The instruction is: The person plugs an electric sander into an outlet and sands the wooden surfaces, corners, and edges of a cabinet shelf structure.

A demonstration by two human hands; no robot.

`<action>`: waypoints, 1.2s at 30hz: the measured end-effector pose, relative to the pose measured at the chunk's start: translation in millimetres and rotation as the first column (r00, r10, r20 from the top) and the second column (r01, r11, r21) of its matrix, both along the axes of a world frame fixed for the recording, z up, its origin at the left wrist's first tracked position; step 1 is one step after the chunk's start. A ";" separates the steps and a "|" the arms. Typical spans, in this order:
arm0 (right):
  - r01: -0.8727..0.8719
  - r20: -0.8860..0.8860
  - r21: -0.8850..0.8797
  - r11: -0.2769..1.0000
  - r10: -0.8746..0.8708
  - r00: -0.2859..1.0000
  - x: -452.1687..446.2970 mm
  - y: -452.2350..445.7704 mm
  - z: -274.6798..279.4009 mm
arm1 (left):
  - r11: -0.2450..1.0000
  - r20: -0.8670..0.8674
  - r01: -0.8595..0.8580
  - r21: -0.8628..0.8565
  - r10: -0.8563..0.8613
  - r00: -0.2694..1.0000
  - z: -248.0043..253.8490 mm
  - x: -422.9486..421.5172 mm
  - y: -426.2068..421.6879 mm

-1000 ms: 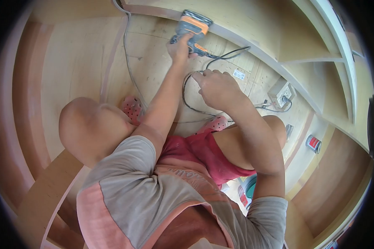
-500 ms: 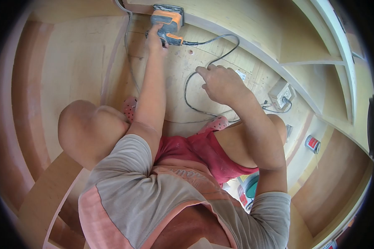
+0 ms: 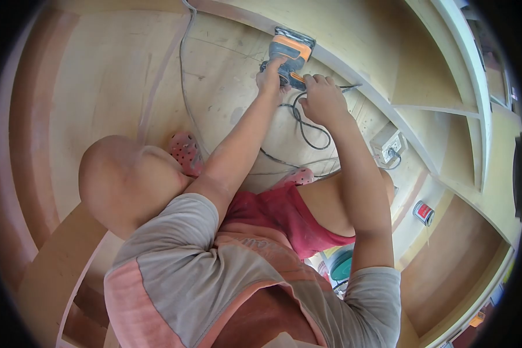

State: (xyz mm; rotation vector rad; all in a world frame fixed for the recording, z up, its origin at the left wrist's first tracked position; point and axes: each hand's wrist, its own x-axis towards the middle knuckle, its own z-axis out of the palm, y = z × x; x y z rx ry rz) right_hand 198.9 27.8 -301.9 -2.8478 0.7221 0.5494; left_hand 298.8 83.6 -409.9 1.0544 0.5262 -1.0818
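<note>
An orange and dark grey electric sander (image 3: 291,53) is held in my left hand (image 3: 272,78), its flat pad edge against the long pale wooden board at the back. My left fingers wrap around its body. My right hand (image 3: 325,100) is closed at the sander's rear end, by the orange strip where the cord leaves; its grip is partly hidden. The black power cord (image 3: 315,145) hangs in loops below my right hand, and a short piece shows to its right.
A white socket box (image 3: 387,144) with a plug stands at right. Beyond it is a small red-labelled can (image 3: 423,213). A grey cable (image 3: 182,64) runs along the wooden panel at left. Wooden compartments (image 3: 441,139) curve around the right side. Pink clogs (image 3: 185,152) are on my feet.
My left hand has carried the sander to the right along the board. My right hand has moved up from the cord to the sander's rear, and the cord has bunched into tighter loops.
</note>
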 end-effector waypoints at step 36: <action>0.138 -0.058 -0.069 0.988 -0.142 0.988 28.2 -2.4 18.0 | 0.912 -0.184 -0.210 -0.353 0.152 0.971 8.8 -21.5 -14.2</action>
